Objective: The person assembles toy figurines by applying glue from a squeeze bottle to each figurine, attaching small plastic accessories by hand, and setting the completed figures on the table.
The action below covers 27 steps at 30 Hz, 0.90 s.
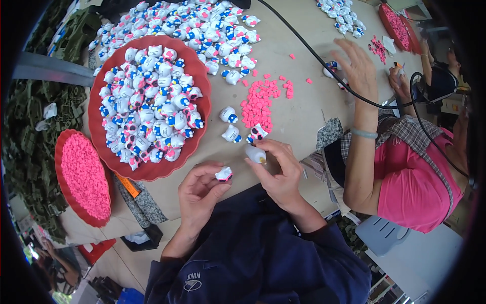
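Observation:
My left hand pinches a small white cat-head figurine with pink on its lower edge, between thumb and fingertips. Across from it, my right hand has its thumb and fingers closed round a small whitish squeeze bottle with a yellowish tip, tilted toward me. Just beyond the bottle lies a cat figurine with pink glasses and blue. Two more figurines, a white-backed one and one with blue, lie to its left. Behind them, small pink pieces are spread in a loose heap.
A large red scalloped bowl full of figurines stands at left. A smaller red bowl holds pink pieces. More figurines are heaped at the back. A black cable crosses toward a co-worker in a pink shirt at right.

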Tool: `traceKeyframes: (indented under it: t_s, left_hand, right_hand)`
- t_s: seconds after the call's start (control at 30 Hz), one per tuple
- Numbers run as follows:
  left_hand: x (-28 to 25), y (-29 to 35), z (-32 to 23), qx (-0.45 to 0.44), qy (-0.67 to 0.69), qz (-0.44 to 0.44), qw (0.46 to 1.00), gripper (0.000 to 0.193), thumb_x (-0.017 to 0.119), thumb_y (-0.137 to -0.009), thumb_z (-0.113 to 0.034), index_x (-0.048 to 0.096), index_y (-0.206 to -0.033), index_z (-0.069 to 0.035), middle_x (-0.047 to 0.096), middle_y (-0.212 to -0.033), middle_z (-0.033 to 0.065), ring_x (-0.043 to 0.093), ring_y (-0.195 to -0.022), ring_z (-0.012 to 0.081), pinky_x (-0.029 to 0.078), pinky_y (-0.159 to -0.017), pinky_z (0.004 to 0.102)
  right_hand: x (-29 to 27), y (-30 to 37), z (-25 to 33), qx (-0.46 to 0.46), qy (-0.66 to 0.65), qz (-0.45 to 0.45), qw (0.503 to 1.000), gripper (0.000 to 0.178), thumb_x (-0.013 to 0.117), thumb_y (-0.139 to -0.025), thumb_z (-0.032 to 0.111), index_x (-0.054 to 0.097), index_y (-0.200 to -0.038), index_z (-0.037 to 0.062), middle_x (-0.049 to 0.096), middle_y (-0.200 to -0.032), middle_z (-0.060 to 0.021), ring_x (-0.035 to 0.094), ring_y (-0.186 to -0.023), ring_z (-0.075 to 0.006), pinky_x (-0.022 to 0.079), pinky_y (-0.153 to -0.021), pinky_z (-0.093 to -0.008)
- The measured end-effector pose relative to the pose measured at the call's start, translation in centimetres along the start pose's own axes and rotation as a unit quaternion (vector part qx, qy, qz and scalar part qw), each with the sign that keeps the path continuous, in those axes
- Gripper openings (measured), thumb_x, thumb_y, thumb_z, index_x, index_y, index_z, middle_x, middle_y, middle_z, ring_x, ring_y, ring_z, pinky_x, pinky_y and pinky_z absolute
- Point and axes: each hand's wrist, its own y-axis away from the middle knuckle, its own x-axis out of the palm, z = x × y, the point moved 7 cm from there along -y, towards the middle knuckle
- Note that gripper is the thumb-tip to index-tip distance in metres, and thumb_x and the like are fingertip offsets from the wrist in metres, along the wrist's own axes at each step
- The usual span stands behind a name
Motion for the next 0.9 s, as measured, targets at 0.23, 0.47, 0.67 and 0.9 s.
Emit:
traceKeyframes:
  t_s: [0.23, 0.47, 0.67, 0.9]
  left_hand:
    - [-0.1, -0.3, 0.3, 0.0, -0.017, 0.007, 1.0, 0.031, 0.061, -0.08, 0.013, 0.053, -0.109, 0.003, 0.054, -0.116, 0.0119, 0.06, -0.102, 0.0182, 0.051, -0.087, 0.0293]
    - [0.8, -0.4, 0.3, -0.008, -0.018, 0.025, 1.0, 0.03, 0.062, -0.081, 0.013, 0.054, -0.108, 0.002, 0.057, -0.112, 0.0111, 0.06, -0.1, 0.0164, 0.05, -0.087, 0.0282]
    - [1.1, -0.3, 0.5, -0.005, -0.019, 0.029, 0.999, 0.031, 0.062, -0.081, 0.012, 0.053, -0.109, 0.002, 0.058, -0.113, 0.0113, 0.06, -0.101, 0.0165, 0.05, -0.088, 0.0288]
    - [2.3, 0.1, 0.5, 0.033, -0.073, 0.063, 0.995, 0.032, 0.064, -0.079, 0.012, 0.055, -0.108, 0.002, 0.054, -0.114, 0.0116, 0.06, -0.101, 0.0171, 0.051, -0.089, 0.0304]
  right_hand:
    - [-2.0, -0.8, -0.1, 0.072, -0.088, 0.048, 0.992, 0.031, 0.076, -0.066, 0.0, 0.064, -0.095, 0.0003, 0.066, -0.096, -0.0102, 0.06, -0.09, -0.0219, 0.047, -0.076, -0.0305]
    - [-1.7, -3.7, -1.4, -0.014, 0.149, 0.042, 0.988, 0.012, 0.069, -0.074, 0.002, 0.066, -0.086, 0.0023, 0.063, -0.082, -0.0081, 0.055, -0.079, -0.0251, 0.044, -0.069, -0.0333]
    - [-2.3, -3.5, -0.6, 0.013, 0.097, 0.073, 0.992, 0.011, 0.067, -0.075, -0.002, 0.066, -0.086, 0.0002, 0.062, -0.078, -0.0078, 0.057, -0.073, -0.0221, 0.045, -0.065, -0.0303]
    - [-2.4, 0.5, 2.8, -0.018, -0.001, 0.115, 0.993, 0.017, 0.067, -0.073, -0.007, 0.065, -0.089, -0.0013, 0.065, -0.083, -0.0115, 0.06, -0.075, -0.026, 0.048, -0.066, -0.0313]
